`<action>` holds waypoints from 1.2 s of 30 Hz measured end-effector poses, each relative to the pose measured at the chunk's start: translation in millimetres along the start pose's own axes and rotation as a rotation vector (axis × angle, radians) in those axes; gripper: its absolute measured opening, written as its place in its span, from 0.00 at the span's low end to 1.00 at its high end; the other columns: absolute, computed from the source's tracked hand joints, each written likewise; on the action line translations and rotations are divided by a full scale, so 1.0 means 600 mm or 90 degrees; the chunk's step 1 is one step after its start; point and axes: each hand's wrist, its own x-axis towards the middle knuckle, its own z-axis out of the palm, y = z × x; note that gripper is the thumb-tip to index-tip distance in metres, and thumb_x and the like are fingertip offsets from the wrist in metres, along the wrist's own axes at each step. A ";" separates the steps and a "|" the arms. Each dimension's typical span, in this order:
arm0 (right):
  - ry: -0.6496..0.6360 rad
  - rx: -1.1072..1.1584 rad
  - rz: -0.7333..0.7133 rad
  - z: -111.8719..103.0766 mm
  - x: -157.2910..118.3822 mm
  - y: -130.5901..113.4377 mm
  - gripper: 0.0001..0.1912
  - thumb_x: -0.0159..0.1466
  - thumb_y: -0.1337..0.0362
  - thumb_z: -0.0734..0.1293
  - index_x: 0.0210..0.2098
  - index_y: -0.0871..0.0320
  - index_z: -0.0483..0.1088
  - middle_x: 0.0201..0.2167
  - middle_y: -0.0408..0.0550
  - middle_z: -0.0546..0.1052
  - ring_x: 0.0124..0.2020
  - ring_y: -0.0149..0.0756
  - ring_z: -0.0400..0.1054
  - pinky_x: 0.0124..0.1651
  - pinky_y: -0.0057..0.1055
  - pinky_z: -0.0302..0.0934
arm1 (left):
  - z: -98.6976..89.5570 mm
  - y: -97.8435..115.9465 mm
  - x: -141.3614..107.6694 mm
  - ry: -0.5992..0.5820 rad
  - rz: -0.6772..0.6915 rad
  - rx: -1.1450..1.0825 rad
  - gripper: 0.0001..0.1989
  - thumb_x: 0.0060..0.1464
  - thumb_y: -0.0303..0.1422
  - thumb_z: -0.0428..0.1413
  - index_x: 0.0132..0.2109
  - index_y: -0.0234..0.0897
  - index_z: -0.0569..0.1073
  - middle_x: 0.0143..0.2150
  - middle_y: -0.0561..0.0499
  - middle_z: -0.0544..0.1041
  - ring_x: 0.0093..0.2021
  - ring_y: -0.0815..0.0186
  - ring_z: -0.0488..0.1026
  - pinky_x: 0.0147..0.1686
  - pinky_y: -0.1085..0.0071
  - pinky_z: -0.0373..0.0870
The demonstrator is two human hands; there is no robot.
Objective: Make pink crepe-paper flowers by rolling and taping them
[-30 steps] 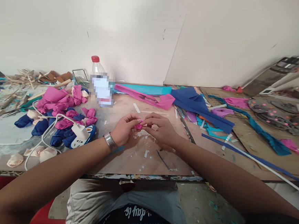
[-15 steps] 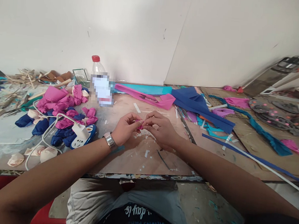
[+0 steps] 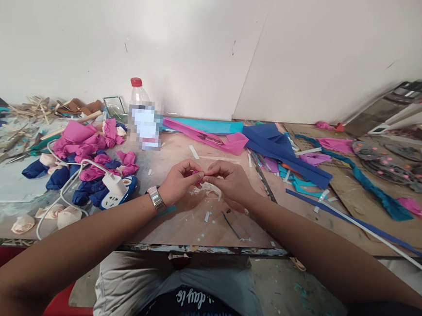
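Between the fingertips of both my hands is a small crumpled piece of pink fabric point(image 3: 196, 181), mostly hidden by the fingers. My left hand point(image 3: 178, 180), with a metal watch point(image 3: 155, 198) on its wrist, pinches it from the left. From the other side, my right hand point(image 3: 230, 182) has thumb and forefinger closed on it. Both hands are just above the work table point(image 3: 187, 226). Beyond them lies a long pink fabric strip point(image 3: 194, 133), next to a dark blue fabric piece point(image 3: 270, 143).
On the left are bunched pink fabric pieces point(image 3: 77, 140), a power strip point(image 3: 114, 199) with a white cable, and cream rolled pieces point(image 3: 23, 224). A phone point(image 3: 146, 126) leans on a red-capped bottle point(image 3: 137, 82). A white rod point(image 3: 380, 234) crosses the right side.
My right hand's fingers have drawn in closer to the left fingertips, and less of the pink fabric shows. The view has shifted slightly; the things on the table lie as before.
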 end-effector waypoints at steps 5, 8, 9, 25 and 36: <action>-0.022 0.129 0.062 -0.004 0.007 0.004 0.16 0.52 0.53 0.81 0.27 0.58 0.78 0.30 0.46 0.80 0.33 0.36 0.74 0.39 0.35 0.70 | 0.001 -0.006 -0.001 -0.035 0.009 -0.022 0.16 0.51 0.38 0.68 0.41 0.34 0.73 0.32 0.52 0.77 0.31 0.70 0.75 0.34 0.71 0.73; 0.003 0.139 0.075 -0.006 0.009 0.002 0.16 0.49 0.54 0.83 0.26 0.57 0.78 0.29 0.45 0.80 0.32 0.35 0.74 0.38 0.34 0.70 | 0.004 -0.006 -0.002 -0.045 0.022 -0.027 0.19 0.49 0.34 0.69 0.44 0.35 0.72 0.33 0.54 0.75 0.32 0.71 0.74 0.35 0.72 0.74; 0.007 0.146 0.078 -0.005 0.009 0.002 0.16 0.49 0.54 0.83 0.26 0.57 0.78 0.29 0.45 0.80 0.32 0.35 0.74 0.38 0.34 0.70 | 0.004 -0.005 -0.002 -0.041 0.023 -0.021 0.19 0.49 0.33 0.69 0.45 0.35 0.72 0.34 0.54 0.75 0.32 0.71 0.73 0.35 0.72 0.74; 0.023 0.061 -0.031 -0.005 0.005 0.009 0.11 0.59 0.55 0.78 0.34 0.55 0.80 0.33 0.46 0.81 0.34 0.37 0.75 0.40 0.35 0.70 | 0.004 0.001 -0.002 0.009 0.030 -0.032 0.15 0.48 0.33 0.70 0.42 0.35 0.76 0.35 0.50 0.79 0.34 0.67 0.78 0.36 0.69 0.76; 0.024 -0.186 -0.134 -0.011 0.003 -0.010 0.05 0.65 0.61 0.72 0.36 0.54 0.80 0.34 0.48 0.82 0.36 0.38 0.75 0.43 0.36 0.67 | 0.003 -0.001 0.000 0.015 0.059 0.016 0.19 0.46 0.34 0.72 0.45 0.35 0.76 0.36 0.52 0.79 0.35 0.70 0.76 0.39 0.71 0.75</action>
